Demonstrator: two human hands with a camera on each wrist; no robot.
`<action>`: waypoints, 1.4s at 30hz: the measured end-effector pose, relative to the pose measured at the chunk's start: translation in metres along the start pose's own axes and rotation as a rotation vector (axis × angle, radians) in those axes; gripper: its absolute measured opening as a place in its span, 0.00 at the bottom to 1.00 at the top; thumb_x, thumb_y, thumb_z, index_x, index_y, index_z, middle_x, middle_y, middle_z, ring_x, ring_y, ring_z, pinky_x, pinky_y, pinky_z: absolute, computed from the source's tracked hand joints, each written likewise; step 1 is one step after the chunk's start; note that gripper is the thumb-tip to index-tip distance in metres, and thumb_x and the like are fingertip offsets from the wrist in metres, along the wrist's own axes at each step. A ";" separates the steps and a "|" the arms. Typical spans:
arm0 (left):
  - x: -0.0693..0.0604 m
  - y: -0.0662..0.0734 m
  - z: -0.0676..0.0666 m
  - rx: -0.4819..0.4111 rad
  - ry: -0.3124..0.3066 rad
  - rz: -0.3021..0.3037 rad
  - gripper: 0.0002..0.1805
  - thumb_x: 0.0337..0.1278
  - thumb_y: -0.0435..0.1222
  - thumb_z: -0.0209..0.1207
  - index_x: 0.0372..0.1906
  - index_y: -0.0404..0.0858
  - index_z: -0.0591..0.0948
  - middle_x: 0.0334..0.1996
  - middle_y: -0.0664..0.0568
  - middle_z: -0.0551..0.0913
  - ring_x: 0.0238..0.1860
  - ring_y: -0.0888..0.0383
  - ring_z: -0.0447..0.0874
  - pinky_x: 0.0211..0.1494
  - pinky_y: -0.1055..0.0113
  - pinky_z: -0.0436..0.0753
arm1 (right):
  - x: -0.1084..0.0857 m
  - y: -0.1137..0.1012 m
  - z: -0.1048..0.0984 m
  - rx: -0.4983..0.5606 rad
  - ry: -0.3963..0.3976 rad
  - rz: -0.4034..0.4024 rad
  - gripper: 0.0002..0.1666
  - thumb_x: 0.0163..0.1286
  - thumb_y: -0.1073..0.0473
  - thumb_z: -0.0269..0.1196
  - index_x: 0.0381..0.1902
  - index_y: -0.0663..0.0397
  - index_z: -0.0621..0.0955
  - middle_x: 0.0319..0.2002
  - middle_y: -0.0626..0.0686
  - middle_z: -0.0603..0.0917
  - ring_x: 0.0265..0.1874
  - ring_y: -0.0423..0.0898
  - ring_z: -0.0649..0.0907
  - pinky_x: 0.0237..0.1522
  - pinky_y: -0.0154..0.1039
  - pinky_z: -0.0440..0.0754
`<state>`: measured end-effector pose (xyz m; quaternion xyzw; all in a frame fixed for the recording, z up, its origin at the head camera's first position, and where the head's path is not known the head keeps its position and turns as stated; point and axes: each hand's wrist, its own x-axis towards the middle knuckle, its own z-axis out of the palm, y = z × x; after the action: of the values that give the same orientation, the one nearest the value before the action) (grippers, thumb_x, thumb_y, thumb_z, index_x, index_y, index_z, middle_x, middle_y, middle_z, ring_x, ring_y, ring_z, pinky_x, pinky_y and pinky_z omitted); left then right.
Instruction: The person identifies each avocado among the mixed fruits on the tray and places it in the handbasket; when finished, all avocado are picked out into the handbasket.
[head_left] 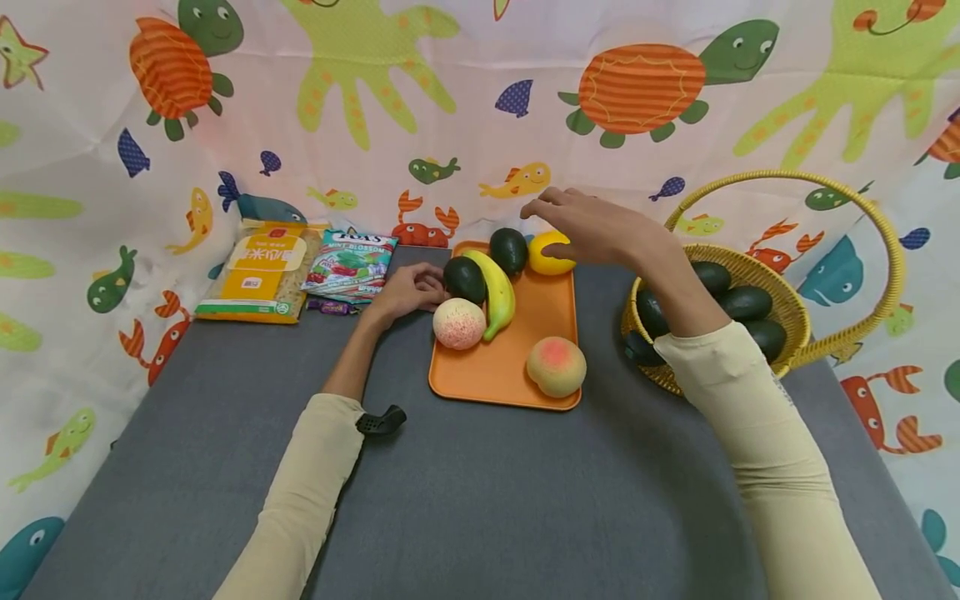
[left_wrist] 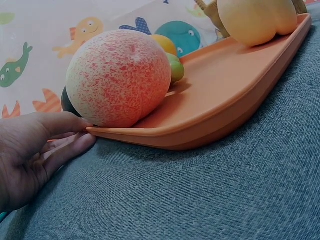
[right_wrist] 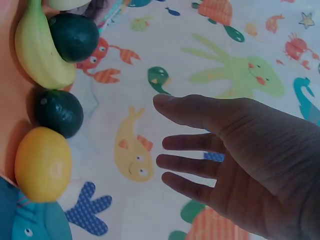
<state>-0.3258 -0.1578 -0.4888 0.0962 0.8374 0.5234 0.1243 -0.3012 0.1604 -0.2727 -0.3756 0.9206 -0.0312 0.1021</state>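
Note:
An orange tray (head_left: 529,333) lies on the grey table. My left hand (head_left: 412,292) is at its left edge, and in the left wrist view thumb and fingers pinch the rim beside a speckled peach (left_wrist: 120,80). Also on the tray are a banana (head_left: 501,296), two dark green avocados (head_left: 508,252), a yellow oval fruit (head_left: 550,253) and a second peach (head_left: 557,367). Above the tray's far right corner my right hand (head_left: 588,223) hovers, fingers apart and holding nothing. In the right wrist view, the yellow fruit (right_wrist: 44,165) is apart from that hand.
A yellow woven basket (head_left: 795,312) with a tall handle stands at the right, holding several dark green avocados (head_left: 744,303). Left of the tray lie a yellow grain bag (head_left: 258,271), a teal candy bag (head_left: 349,265) and a small purple packet (head_left: 330,307). A patterned cloth (head_left: 480,100) hangs behind.

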 end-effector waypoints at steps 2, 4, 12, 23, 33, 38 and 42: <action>0.000 0.000 -0.001 -0.005 -0.005 0.000 0.28 0.65 0.43 0.68 0.66 0.38 0.79 0.49 0.42 0.85 0.48 0.53 0.85 0.55 0.66 0.85 | 0.011 0.000 0.000 0.012 -0.027 -0.001 0.34 0.75 0.60 0.65 0.75 0.57 0.68 0.73 0.64 0.70 0.71 0.63 0.71 0.74 0.60 0.71; 0.000 0.001 -0.001 -0.018 -0.007 -0.002 0.28 0.65 0.43 0.68 0.66 0.38 0.79 0.50 0.41 0.85 0.48 0.54 0.85 0.52 0.67 0.86 | 0.023 0.001 0.001 0.021 -0.040 -0.011 0.34 0.75 0.61 0.65 0.74 0.58 0.68 0.72 0.65 0.70 0.71 0.63 0.71 0.74 0.60 0.71; 0.000 -0.001 -0.003 -0.004 -0.003 -0.010 0.27 0.65 0.43 0.68 0.66 0.39 0.79 0.50 0.42 0.85 0.49 0.52 0.84 0.59 0.61 0.84 | 0.066 0.014 0.013 0.048 -0.129 0.025 0.33 0.75 0.63 0.64 0.74 0.55 0.68 0.78 0.65 0.64 0.75 0.62 0.69 0.76 0.59 0.69; 0.001 -0.006 -0.003 -0.009 -0.005 -0.006 0.26 0.65 0.42 0.66 0.65 0.38 0.79 0.49 0.43 0.85 0.47 0.55 0.85 0.58 0.62 0.84 | 0.100 0.030 0.035 0.049 -0.251 0.013 0.38 0.69 0.71 0.67 0.74 0.58 0.69 0.77 0.64 0.66 0.77 0.62 0.66 0.80 0.60 0.64; 0.001 -0.003 0.000 -0.022 -0.009 -0.002 0.26 0.66 0.40 0.67 0.66 0.37 0.78 0.50 0.41 0.84 0.47 0.54 0.85 0.57 0.63 0.85 | 0.117 0.045 0.065 0.008 -0.299 0.039 0.45 0.64 0.67 0.74 0.76 0.45 0.70 0.78 0.62 0.63 0.75 0.63 0.63 0.78 0.67 0.63; 0.003 -0.002 0.001 -0.017 -0.003 -0.004 0.26 0.65 0.41 0.68 0.65 0.37 0.79 0.49 0.42 0.84 0.46 0.55 0.85 0.58 0.63 0.84 | 0.120 0.050 0.073 -0.004 -0.269 0.055 0.44 0.63 0.65 0.75 0.74 0.41 0.72 0.76 0.60 0.64 0.73 0.62 0.65 0.77 0.65 0.65; 0.003 0.000 0.000 -0.022 -0.006 0.006 0.25 0.65 0.39 0.67 0.65 0.36 0.79 0.48 0.42 0.84 0.44 0.57 0.85 0.55 0.66 0.84 | 0.121 0.051 0.076 0.001 -0.241 0.031 0.44 0.60 0.64 0.78 0.72 0.43 0.73 0.74 0.60 0.67 0.72 0.62 0.68 0.79 0.63 0.65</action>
<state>-0.3282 -0.1569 -0.4896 0.0989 0.8309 0.5328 0.1262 -0.4046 0.1134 -0.3738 -0.3624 0.9073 0.0152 0.2128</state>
